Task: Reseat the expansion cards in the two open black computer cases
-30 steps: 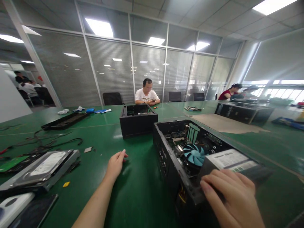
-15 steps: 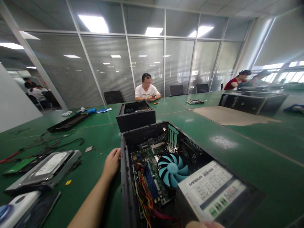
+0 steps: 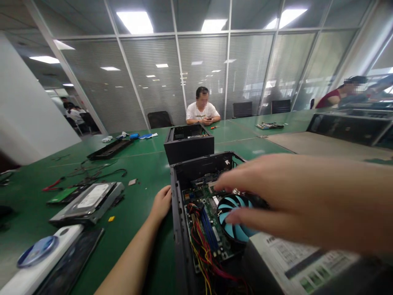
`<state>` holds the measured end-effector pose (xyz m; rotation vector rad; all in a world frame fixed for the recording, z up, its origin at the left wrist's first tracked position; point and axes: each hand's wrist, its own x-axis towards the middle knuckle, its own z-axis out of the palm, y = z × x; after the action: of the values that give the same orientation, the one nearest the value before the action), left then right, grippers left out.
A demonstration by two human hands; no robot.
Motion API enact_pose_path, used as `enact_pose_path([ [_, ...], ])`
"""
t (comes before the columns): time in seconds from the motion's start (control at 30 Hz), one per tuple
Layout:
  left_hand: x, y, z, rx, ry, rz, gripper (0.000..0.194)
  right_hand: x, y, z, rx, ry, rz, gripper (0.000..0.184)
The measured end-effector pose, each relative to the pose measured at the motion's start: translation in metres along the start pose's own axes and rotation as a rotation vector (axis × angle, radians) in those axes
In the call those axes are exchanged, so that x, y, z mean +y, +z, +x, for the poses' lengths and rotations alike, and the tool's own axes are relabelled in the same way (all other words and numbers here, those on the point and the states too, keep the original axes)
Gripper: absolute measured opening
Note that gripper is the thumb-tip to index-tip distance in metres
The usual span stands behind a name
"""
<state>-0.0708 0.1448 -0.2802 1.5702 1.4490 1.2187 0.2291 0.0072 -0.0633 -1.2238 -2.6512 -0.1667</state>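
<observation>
An open black computer case (image 3: 179, 196) lies on the green table (image 3: 141, 164) right in front of me. Inside it I see a motherboard (image 3: 205, 205), a blue cooler fan (image 3: 235, 229), red and yellow wires (image 3: 202, 254) and a power supply with a white label (image 3: 294, 258). My left hand (image 3: 161, 203) rests against the case's left wall, fingers curled on it. My right hand (image 3: 294, 196) reaches in from the right above the fan, fingers stretched out and holding nothing.
A second open black case (image 3: 188, 143) stands just behind mine. To the left lie a hard drive (image 3: 89, 200), a green board (image 3: 61, 196), loose cables (image 3: 92, 174), a white device (image 3: 39, 262) and a black panel (image 3: 109, 149). A person in white sits at the far side; another works at the right.
The case has turned and come nearer, and my view shifted. My right hand left the power supply and now stretches over the fan. My left hand moved from the table to the case's wall.
</observation>
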Motion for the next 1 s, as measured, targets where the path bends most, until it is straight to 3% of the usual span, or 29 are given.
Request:
enact_pose_path([
  [0.03,0.001,0.0,0.0,-0.002,0.004,0.001,0.044,0.008,0.0,0.027,-0.138,0.006,-0.059,0.04],
  [0.1,0.003,0.0,0.0,0.003,0.014,0.007,0.042,0.023,0.014,0.077,-0.244,0.032,-0.179,0.039],
  [0.17,0.006,0.0,-0.001,0.016,0.026,0.012,0.04,0.036,0.045,0.114,-0.284,0.047,-0.254,0.035],
  [0.27,0.009,-0.001,-0.002,0.014,0.041,0.021,0.037,0.054,0.095,0.142,-0.229,0.071,-0.236,0.032],
  [0.37,0.01,-0.001,-0.003,-0.018,0.034,0.045,0.039,0.067,0.125,0.148,-0.158,0.072,-0.213,0.032],
  [0.47,0.009,0.0,-0.003,-0.037,0.014,0.054,0.044,0.071,0.136,0.148,-0.192,0.065,-0.24,0.031],
  [0.67,0.007,0.001,-0.001,-0.052,0.006,0.04,0.043,0.068,0.147,0.151,-0.377,0.05,-0.264,0.035],
  [1.0,0.004,0.0,0.0,-0.037,0.037,0.032,0.04,0.072,0.147,0.154,-0.339,0.095,-0.281,0.029],
])
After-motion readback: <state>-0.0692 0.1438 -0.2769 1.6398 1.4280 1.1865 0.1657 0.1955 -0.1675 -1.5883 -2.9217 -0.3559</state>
